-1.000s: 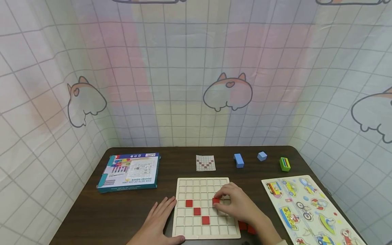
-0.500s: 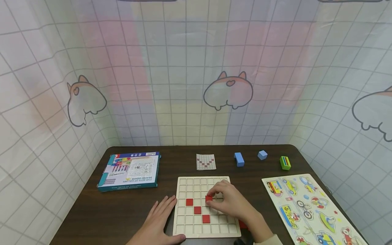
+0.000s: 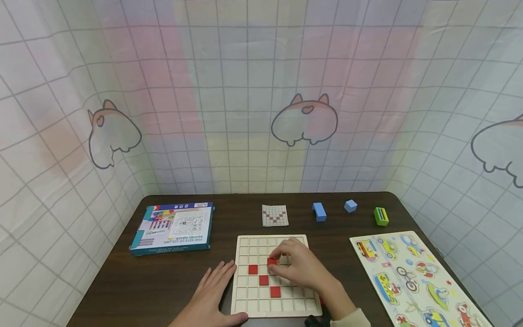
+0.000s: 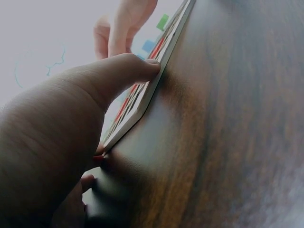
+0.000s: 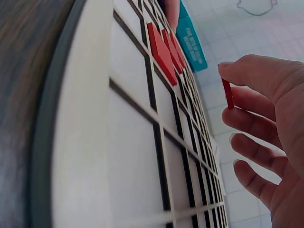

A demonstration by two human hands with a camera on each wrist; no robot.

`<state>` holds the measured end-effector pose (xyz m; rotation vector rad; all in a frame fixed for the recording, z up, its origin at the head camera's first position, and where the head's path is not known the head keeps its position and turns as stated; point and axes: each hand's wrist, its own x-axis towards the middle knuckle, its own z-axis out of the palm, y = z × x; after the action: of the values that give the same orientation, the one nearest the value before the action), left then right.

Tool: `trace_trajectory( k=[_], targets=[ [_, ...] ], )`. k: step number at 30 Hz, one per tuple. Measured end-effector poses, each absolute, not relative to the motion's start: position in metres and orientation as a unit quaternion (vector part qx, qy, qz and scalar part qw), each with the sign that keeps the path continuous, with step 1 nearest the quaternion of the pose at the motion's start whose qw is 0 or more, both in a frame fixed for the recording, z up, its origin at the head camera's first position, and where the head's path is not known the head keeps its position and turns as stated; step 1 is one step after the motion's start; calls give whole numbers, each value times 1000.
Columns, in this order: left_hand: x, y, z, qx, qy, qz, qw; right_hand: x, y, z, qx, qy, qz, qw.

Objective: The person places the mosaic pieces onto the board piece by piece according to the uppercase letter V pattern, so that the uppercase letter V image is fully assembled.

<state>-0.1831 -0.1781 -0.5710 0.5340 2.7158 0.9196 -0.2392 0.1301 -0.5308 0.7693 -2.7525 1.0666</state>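
Presently, a small red tile [image 3: 271, 261] is pinched between the thumb and the fingertips of the right hand [image 3: 301, 269], near the lower centre of the frame, over the pale grid board [image 3: 278, 314]. In the right wrist view the tile is seen almost edge-on, and it appears to be held apart from the board; the remaining fingers are loosely bent and nothing is gripped by them. By the left hand [image 3: 210, 293], at the lower left of centre, nothing is grasped: its fingers are stretched out, the board's left edge is met by them, and the thumb is laid at the lower left corner. Three other red tiles [image 3: 263, 280] are set in a diagonal, to the lower left of the pinched one. As for handling, the tile is judged to be light, stiff and not very fragile, though perhaps slightly slippery. It is best taken by two opposite edges, so that its underside is left free; a gentle pinch should be enough, since by too hard squeezing it could be tilted.
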Motion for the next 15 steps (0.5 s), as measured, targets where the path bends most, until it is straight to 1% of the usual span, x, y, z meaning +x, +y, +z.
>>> trace_trajectory(
  k=[15],
  targets=[
    [-183, -179, -571, 187, 927, 308, 106, -248, 102, -529, 266, -895, 358, 22]
  ],
)
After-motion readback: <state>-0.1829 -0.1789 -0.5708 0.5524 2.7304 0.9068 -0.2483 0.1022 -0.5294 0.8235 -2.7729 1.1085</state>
